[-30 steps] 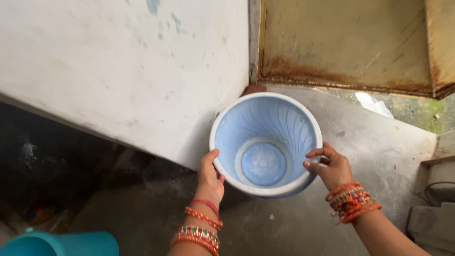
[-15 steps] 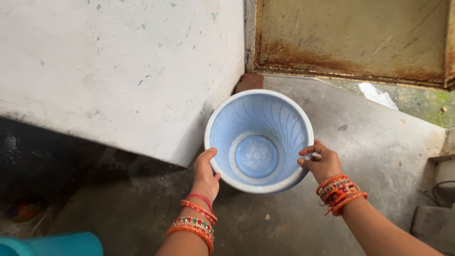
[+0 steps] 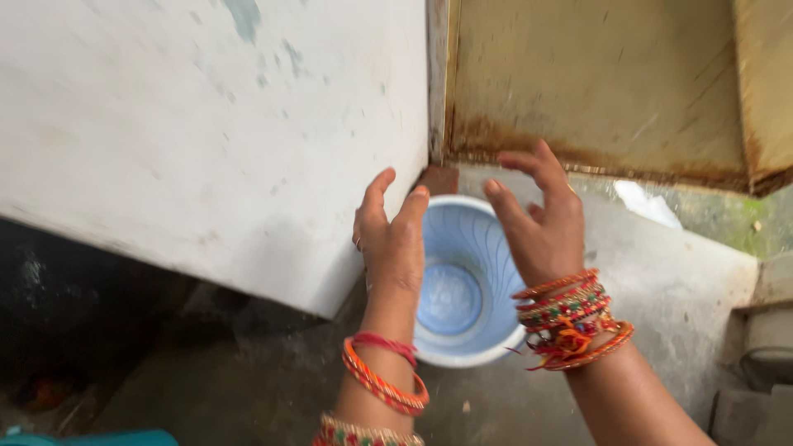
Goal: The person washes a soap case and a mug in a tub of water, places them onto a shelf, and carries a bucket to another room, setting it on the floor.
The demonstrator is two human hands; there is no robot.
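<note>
Overhead, left hand (image 3: 395, 248) and right hand (image 3: 541, 223) hover open-fingered, holding nothing, above a blue bucket (image 3: 462, 285) on the concrete floor (image 3: 652, 256), tucked beside the white wall's (image 3: 206, 124) corner.

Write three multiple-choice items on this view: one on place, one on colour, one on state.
1. Where does the tub stand?
A. on the floor by the wall corner
B. on a shelf
C. in a sink

2. What colour is the tub's inside?
A. red
B. light blue
C. black

3. What do the hands hold?
A. the tub's rim
B. a cloth
C. nothing

Answers:
1 A, it sits on the concrete floor beside the white wall.
2 B, its ribbed inside is pale blue.
3 C, the left hand and right hand are open above it.
</note>
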